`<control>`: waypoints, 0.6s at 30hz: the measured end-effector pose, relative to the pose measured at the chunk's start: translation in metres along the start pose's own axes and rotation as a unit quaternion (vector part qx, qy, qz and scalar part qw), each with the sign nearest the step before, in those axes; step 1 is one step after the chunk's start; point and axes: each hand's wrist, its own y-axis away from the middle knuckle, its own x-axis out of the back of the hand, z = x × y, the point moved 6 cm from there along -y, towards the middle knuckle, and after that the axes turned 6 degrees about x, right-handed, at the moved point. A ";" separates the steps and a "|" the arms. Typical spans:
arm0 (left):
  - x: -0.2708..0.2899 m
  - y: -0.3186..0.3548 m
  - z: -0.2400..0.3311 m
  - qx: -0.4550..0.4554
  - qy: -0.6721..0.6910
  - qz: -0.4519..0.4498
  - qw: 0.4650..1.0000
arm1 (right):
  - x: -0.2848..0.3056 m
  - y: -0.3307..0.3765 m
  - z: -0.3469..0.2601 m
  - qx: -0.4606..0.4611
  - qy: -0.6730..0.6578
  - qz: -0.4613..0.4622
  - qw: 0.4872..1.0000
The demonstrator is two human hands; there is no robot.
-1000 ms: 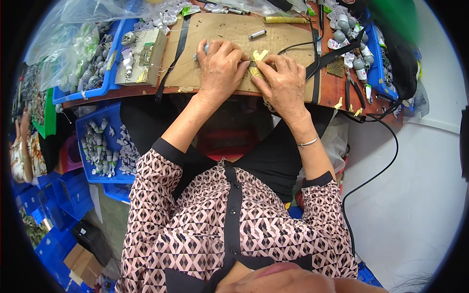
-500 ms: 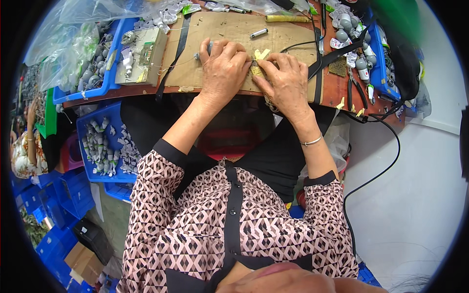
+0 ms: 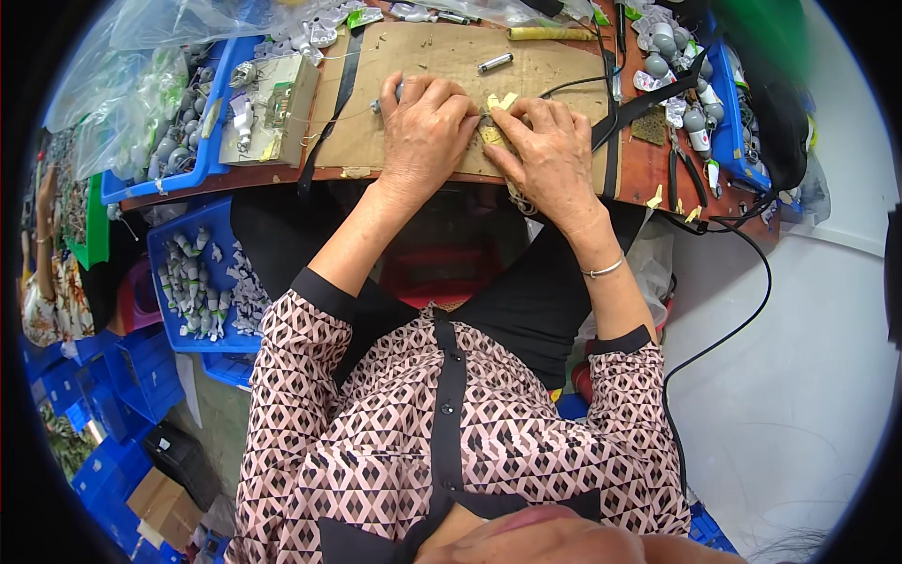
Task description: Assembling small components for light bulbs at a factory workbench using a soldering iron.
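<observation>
Both of my hands work close together over a cardboard sheet (image 3: 554, 70) on the bench. My left hand (image 3: 427, 127) is closed, its fingers curled inward. A grey-blue rounded piece (image 3: 383, 105) sticks out from under it on the left, mostly hidden. Closed in a pinch, my right hand (image 3: 550, 155) has thumb and fingers at a yellow-taped piece (image 3: 491, 134). Loose yellow tape ends (image 3: 502, 101) stand up just beyond the fingertips. What lies between the two hands is largely covered by the fingers.
A pale box (image 3: 299, 89) with a small circuit board and thin wires stands left. Blue trays of grey bulb-like parts flank the bench: left tray (image 3: 218, 103), right tray (image 3: 725, 117). Pliers (image 3: 684, 169) lie right; a small silver cylinder (image 3: 495, 63) lies ahead. Another person's arm (image 3: 44, 221) shows far left.
My hands stay almost in place, with slight finger shifts around the yellow-taped piece. The other person's arm at far left has risen.
</observation>
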 end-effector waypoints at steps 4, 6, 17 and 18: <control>-0.001 -0.002 0.000 -0.001 0.000 -0.008 1.000 | -0.001 0.000 0.000 -0.004 -0.002 -0.001 1.000; -0.002 -0.003 0.001 -0.004 0.005 -0.005 1.000 | 0.000 0.000 0.000 -0.002 -0.003 -0.002 1.000; 0.000 0.000 0.005 -0.027 -0.013 0.016 0.999 | 0.002 -0.002 0.000 0.009 0.007 -0.008 1.000; -0.001 0.001 0.004 -0.026 -0.014 0.012 1.000 | 0.002 -0.002 0.000 0.010 0.008 -0.006 1.000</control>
